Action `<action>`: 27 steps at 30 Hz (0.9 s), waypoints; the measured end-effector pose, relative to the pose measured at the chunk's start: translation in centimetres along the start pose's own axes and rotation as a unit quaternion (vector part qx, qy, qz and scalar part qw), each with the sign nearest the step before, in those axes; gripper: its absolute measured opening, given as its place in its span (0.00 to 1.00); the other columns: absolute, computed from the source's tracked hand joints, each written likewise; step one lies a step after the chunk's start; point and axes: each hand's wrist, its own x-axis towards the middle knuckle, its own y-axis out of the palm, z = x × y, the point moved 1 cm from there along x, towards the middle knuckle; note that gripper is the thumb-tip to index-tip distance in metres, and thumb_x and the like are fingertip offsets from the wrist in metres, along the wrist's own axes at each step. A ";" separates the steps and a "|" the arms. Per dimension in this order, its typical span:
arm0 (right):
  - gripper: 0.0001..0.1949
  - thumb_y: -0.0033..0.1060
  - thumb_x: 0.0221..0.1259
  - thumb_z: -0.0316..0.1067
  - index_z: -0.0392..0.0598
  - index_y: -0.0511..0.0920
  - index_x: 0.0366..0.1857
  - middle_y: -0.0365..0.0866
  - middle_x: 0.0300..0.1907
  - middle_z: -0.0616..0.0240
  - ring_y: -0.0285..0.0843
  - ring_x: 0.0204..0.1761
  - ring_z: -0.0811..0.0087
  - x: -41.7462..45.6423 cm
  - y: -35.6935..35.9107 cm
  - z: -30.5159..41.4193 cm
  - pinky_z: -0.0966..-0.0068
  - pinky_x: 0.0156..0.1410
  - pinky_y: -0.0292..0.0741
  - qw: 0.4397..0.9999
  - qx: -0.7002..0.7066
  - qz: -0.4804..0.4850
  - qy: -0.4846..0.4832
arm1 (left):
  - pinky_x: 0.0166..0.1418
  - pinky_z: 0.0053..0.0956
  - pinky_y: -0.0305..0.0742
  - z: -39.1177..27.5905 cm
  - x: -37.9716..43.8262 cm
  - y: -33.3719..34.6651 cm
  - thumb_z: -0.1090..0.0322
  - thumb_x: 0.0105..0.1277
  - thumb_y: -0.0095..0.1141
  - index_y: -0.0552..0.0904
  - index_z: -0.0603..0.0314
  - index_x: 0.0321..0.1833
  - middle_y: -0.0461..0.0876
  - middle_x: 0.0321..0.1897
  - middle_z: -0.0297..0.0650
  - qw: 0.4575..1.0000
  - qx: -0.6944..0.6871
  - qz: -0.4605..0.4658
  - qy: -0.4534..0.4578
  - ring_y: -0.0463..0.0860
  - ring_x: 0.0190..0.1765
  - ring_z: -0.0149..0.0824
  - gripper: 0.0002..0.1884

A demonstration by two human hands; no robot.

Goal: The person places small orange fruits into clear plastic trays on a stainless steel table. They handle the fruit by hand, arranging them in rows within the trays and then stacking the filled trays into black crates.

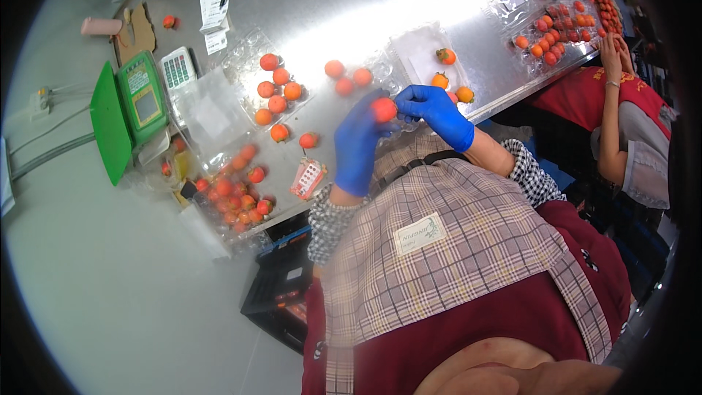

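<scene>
My left hand [356, 145], in a blue glove and blurred, holds an orange-red persimmon [384, 110] just above the table's front edge. My right hand [436, 115], gloved in blue too, has its fingertips pinched together at the fruit's right side; whether anything is between them is hidden. Beyond my hands, three blurred persimmons [344, 86] sit in a clear plastic tray. Another clear tray [241, 57] to the left carries several more. Near my right hand, persimmons with green calyxes [464, 94] lie on and beside a white sheet [419, 55].
A heap of persimmons [236, 197] fills the table's near left corner, by a printed card [308, 178]. Behind it stand a green scale [143, 90] and a calculator [178, 68]. At right, a co-worker's hands [611, 57] are at more fruit [554, 38]. A black crate [279, 285] stands below.
</scene>
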 end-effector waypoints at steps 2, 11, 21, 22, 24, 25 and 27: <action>0.10 0.61 0.69 0.36 0.41 0.85 0.41 0.81 0.34 0.71 0.77 0.37 0.82 0.2 0.0 -0.3 0.82 0.44 0.73 1.000 -0.002 0.000 -0.004 | 0.49 0.24 0.81 0.0 0.0 0.1 0.64 0.75 0.55 0.75 0.66 0.70 0.83 0.56 0.42 1.000 0.009 -0.001 0.009 0.86 0.43 0.32 0.23; 0.12 0.63 0.68 0.35 0.45 0.86 0.51 0.88 0.45 0.69 0.82 0.46 0.78 0.6 -5.5 -2.6 0.80 0.54 0.78 0.977 -0.153 -0.128 -0.075 | 0.51 0.26 0.79 3.9 1.2 -3.9 0.66 0.66 0.68 0.81 0.64 0.63 0.81 0.54 0.38 0.941 0.307 -0.137 0.033 0.82 0.47 0.27 0.23; 0.17 0.71 0.60 0.35 0.48 0.85 0.53 0.88 0.45 0.59 0.85 0.44 0.65 -1.0 -10.7 -6.5 0.71 0.54 0.80 0.903 -0.344 -0.243 -0.089 | 0.48 0.32 0.79 6.7 4.0 -6.0 0.65 0.61 0.70 0.86 0.59 0.52 0.85 0.39 0.41 0.805 0.504 -0.210 0.231 0.84 0.42 0.39 0.17; 0.18 0.72 0.58 0.35 0.48 0.85 0.53 0.88 0.45 0.58 0.86 0.45 0.62 -1.0 -10.5 -6.5 0.69 0.54 0.80 0.894 -0.362 -0.246 -0.097 | 0.49 0.34 0.79 6.6 4.2 -5.8 0.65 0.61 0.70 0.86 0.59 0.51 0.85 0.40 0.42 0.786 0.531 -0.202 0.243 0.85 0.43 0.41 0.16; 0.19 0.72 0.57 0.33 0.48 0.84 0.54 0.87 0.47 0.57 0.85 0.44 0.60 -1.1 -10.1 -6.3 0.68 0.52 0.81 0.869 -0.418 -0.225 -0.141 | 0.48 0.38 0.79 6.4 4.6 -5.6 0.63 0.59 0.70 0.87 0.58 0.50 0.85 0.39 0.43 0.749 0.575 -0.195 0.263 0.84 0.43 0.46 0.16; 0.19 0.73 0.57 0.32 0.47 0.84 0.55 0.86 0.48 0.56 0.85 0.43 0.59 -1.2 -10.0 -6.1 0.68 0.51 0.81 0.856 -0.442 -0.215 -0.161 | 0.47 0.41 0.79 6.3 4.7 -5.6 0.63 0.59 0.70 0.87 0.57 0.50 0.85 0.39 0.44 0.730 0.594 -0.192 0.278 0.84 0.43 0.48 0.16; 0.22 0.73 0.55 0.32 0.49 0.83 0.56 0.86 0.50 0.56 0.84 0.45 0.56 -1.3 -9.9 -5.9 0.64 0.53 0.81 0.848 -0.460 -0.217 -0.148 | 0.44 0.44 0.76 6.2 4.8 -5.5 0.63 0.61 0.66 0.85 0.56 0.47 0.84 0.37 0.43 0.709 0.616 -0.193 0.284 0.83 0.40 0.49 0.12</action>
